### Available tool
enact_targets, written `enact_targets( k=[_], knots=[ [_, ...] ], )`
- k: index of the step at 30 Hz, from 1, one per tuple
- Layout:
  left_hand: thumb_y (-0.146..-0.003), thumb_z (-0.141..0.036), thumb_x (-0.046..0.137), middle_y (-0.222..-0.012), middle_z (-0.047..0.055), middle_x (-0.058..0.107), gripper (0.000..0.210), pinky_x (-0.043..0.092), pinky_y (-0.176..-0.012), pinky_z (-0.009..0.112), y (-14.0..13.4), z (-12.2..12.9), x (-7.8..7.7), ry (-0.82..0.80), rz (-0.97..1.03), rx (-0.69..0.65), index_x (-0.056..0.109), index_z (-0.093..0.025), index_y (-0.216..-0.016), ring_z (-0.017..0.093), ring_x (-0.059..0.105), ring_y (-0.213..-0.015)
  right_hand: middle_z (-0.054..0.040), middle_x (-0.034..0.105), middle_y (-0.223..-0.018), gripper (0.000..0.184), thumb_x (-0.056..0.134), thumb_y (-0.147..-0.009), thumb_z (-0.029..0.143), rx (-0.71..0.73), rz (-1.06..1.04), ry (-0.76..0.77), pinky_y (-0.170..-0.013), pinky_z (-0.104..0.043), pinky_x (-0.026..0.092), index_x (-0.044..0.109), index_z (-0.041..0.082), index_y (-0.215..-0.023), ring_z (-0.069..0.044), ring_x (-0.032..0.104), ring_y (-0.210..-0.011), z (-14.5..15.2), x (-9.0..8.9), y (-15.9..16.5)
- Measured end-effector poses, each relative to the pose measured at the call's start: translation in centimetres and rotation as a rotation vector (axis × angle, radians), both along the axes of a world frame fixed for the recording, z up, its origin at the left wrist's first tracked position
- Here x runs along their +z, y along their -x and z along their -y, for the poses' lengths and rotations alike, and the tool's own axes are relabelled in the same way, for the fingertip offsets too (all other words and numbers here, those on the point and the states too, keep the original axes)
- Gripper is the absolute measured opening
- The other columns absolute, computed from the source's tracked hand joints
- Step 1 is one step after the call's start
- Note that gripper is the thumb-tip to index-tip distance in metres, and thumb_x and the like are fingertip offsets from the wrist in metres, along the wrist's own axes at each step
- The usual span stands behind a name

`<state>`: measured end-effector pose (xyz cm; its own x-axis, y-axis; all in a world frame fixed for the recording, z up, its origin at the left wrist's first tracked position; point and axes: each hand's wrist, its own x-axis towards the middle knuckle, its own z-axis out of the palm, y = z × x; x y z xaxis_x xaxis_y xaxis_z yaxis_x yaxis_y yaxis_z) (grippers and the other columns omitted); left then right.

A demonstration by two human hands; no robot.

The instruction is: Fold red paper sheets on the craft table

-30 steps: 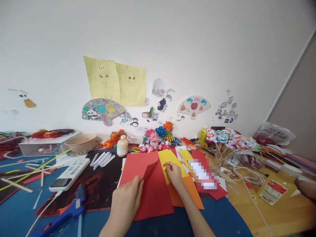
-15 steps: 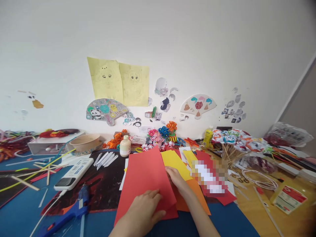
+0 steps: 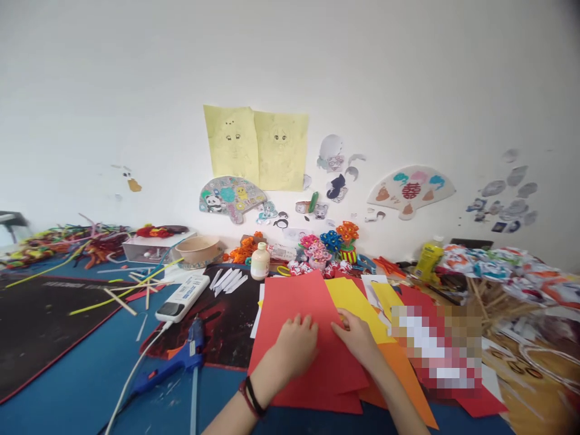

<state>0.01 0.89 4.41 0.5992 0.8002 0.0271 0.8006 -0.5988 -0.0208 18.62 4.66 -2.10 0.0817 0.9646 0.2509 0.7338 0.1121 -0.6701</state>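
Observation:
A red sheet of paper (image 3: 290, 302) lies in front of me, with another red sheet's edge showing below it. My left hand (image 3: 296, 345) rests palm down on the middle of the top sheet, fingers slightly bent and holding nothing. At the sheet's right edge, my right hand (image 3: 357, 338) pinches the red paper, thumb on top and the other fingers partly hidden. Yellow paper (image 3: 357, 305) and orange paper (image 3: 408, 377) lie under and beside my right hand and forearm.
Left of the sheets are a blue glue gun (image 3: 193, 350), a white power strip (image 3: 183, 297) and folded white paper strips (image 3: 229, 281). Behind stand a cream bottle (image 3: 260, 263) and pipe-cleaner flowers (image 3: 331, 241). More red paper (image 3: 419, 299) lies to the right.
The view has swung left, so things sit farther right. My left hand has moved up the red sheet, and its wristbands now show. My right hand stays at the right edge.

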Motion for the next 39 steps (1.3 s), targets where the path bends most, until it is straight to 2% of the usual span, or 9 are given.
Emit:
enact_targets(
  k=[3,5,8,10,13,17,26,32,39],
  knots=[
    [-0.089,-0.035,0.054,-0.106,0.017,0.065,0.031,0.050,-0.083,0.042,0.6,2.0,1.1,0.060,-0.013,-0.031,0.061,-0.013,-0.110,0.030,0.064,-0.099,-0.0006,0.056,-0.062,0.045,0.045,-0.076,0.038,0.027,0.064,0.013,-0.057,-0.028,0.036,0.065,0.013,-0.107,-0.019,0.051,-0.059,-0.3,-0.5,-0.3],
    [-0.090,-0.035,0.052,-0.093,0.013,0.069,0.026,0.049,-0.080,0.040,2.1,3.8,2.4,0.109,-0.007,0.028,0.065,-0.015,-0.098,0.027,0.067,-0.087,-0.0011,0.056,-0.063,0.046,0.044,-0.076,0.039,0.033,0.105,0.024,-0.058,-0.028,0.038,0.064,0.013,-0.108,-0.020,0.053,-0.061,-0.3,-0.7,-0.4],
    [-0.091,-0.031,0.050,-0.109,0.009,0.068,0.026,0.048,-0.082,0.035,6.2,6.4,3.3,0.092,0.105,0.207,0.062,-0.023,-0.113,0.024,0.066,-0.093,-0.0023,0.058,-0.066,0.047,0.042,-0.079,0.041,0.006,0.161,0.026,-0.060,-0.029,0.040,0.063,0.014,-0.111,-0.022,0.056,-0.066,-0.1,-0.7,-0.3],
    [-0.093,-0.025,0.044,-0.126,0.009,0.062,0.035,0.045,-0.089,0.038,10.2,7.8,2.5,-0.035,0.112,0.407,0.056,-0.024,-0.125,0.025,0.063,-0.104,-0.0042,0.061,-0.070,0.045,0.042,-0.080,0.041,-0.019,0.187,0.032,-0.063,-0.030,0.041,0.063,0.016,-0.112,-0.024,0.059,-0.072,0.2,-0.7,-0.1],
    [-0.094,-0.018,0.033,-0.139,0.012,0.052,0.042,0.043,-0.092,0.041,16.6,9.5,0.1,-0.250,0.020,0.730,0.053,-0.019,-0.131,0.029,0.054,-0.119,-0.0068,0.066,-0.078,0.045,0.042,-0.082,0.042,-0.029,0.233,0.051,-0.066,-0.030,0.041,0.061,0.018,-0.114,-0.026,0.062,-0.077,0.5,-0.7,0.2],
    [-0.094,-0.014,0.028,-0.136,0.013,0.053,0.045,0.043,-0.084,0.038,22.3,11.2,-2.4,-0.307,-0.102,0.903,0.054,-0.016,-0.130,0.027,0.056,-0.114,-0.0079,0.068,-0.083,0.045,0.041,-0.083,0.041,-0.010,0.272,0.058,-0.068,-0.030,0.041,0.060,0.018,-0.117,-0.025,0.063,-0.079,0.6,-0.8,0.3],
    [-0.093,-0.016,0.032,-0.114,0.009,0.067,0.043,0.042,-0.078,0.035,24.9,10.3,-3.9,-0.319,-0.041,0.809,0.062,-0.023,-0.124,0.023,0.062,-0.098,-0.0031,0.063,-0.071,0.041,0.041,-0.085,0.037,0.066,0.230,0.081,-0.061,-0.027,0.037,0.061,0.016,-0.114,-0.022,0.059,-0.070,1.0,-0.3,0.0],
    [-0.091,-0.019,0.032,-0.116,0.010,0.067,0.045,0.045,-0.078,0.037,26.7,9.2,-3.8,-0.349,-0.006,0.823,0.062,-0.021,-0.125,0.026,0.062,-0.099,-0.0021,0.060,-0.067,0.039,0.044,-0.083,0.035,0.047,0.201,0.055,-0.059,-0.027,0.035,0.064,0.016,-0.111,-0.021,0.057,-0.067,1.2,-0.3,-0.1],
    [-0.079,-0.009,0.037,-0.127,0.007,0.062,0.052,0.046,-0.082,0.039,27.5,8.2,-3.3,-0.243,-0.020,0.789,0.065,-0.022,-0.121,0.028,0.060,-0.107,0.0003,0.055,-0.063,0.035,0.044,-0.084,0.030,0.094,0.192,0.043,-0.056,-0.025,0.033,0.064,0.015,-0.109,-0.019,0.055,-0.062,1.3,-0.1,-0.1]
  ],
)
